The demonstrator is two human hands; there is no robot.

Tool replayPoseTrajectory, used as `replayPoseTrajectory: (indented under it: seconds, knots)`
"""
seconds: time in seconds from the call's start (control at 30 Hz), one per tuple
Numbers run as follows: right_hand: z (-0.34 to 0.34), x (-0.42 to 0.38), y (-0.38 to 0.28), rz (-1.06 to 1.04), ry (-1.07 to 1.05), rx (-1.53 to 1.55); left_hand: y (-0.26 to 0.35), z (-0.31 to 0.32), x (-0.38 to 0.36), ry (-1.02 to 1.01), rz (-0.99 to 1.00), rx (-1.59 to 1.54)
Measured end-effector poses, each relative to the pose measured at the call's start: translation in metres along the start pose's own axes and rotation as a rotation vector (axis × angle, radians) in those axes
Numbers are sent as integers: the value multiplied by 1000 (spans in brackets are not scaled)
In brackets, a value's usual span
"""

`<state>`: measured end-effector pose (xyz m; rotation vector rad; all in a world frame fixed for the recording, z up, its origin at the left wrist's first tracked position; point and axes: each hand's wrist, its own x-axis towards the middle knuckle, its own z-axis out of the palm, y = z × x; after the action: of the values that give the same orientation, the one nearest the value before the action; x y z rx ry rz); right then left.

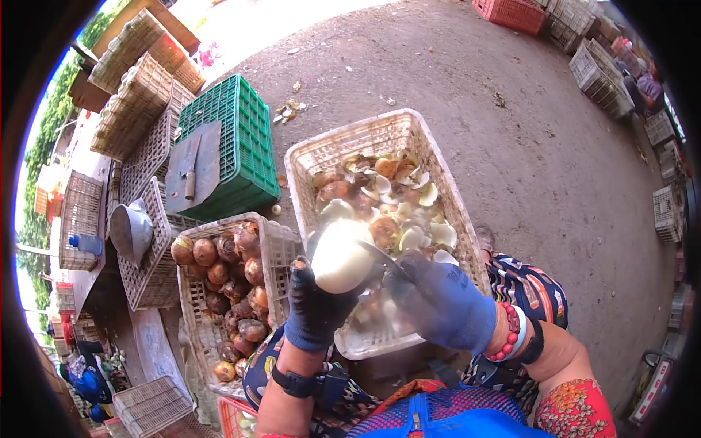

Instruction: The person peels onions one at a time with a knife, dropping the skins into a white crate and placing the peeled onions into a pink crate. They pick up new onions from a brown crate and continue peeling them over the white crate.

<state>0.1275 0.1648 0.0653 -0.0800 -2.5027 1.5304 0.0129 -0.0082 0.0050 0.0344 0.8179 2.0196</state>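
In the head view, both forearms reach up from the lower edge and the gloved hands meet over a pale crate [358, 139] of onion peels [387, 226]. The left hand [318, 310], palm turned up, cups a large peeled onion [339, 257] from below, its grip spread to the onion's width, thumb along the near side. The right hand [444, 301], blurred, comes in from the other side, knuckles up, its grip closed around a knife [383, 259] whose blade is at the onion's side. Beside the left hand, a second crate [281, 250] holds unpeeled onions [237, 292].
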Motion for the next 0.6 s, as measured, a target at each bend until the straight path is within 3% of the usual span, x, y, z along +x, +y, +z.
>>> replayPoseTrajectory:
  seconds: [0.1,0.2,0.3,0.4,0.5,0.6]
  knots:
    - [1,0,2,-32,-11,-42,-4,-5,-2,-16,-12,27]
    - [3,2,3,91,7,137,-5,-3,-3,-65,36,98]
    - [8,1,13,61,114,-118,-6,-3,-6,3,28,152]
    - [5,4,20,-118,145,-543,-6,-13,-6,-7,-13,-123]
    - [18,4,31,-227,227,-403,-7,-9,-6,-88,-61,-372]
    - [25,6,38,-305,196,-547,-11,-4,-11,18,-80,-312]
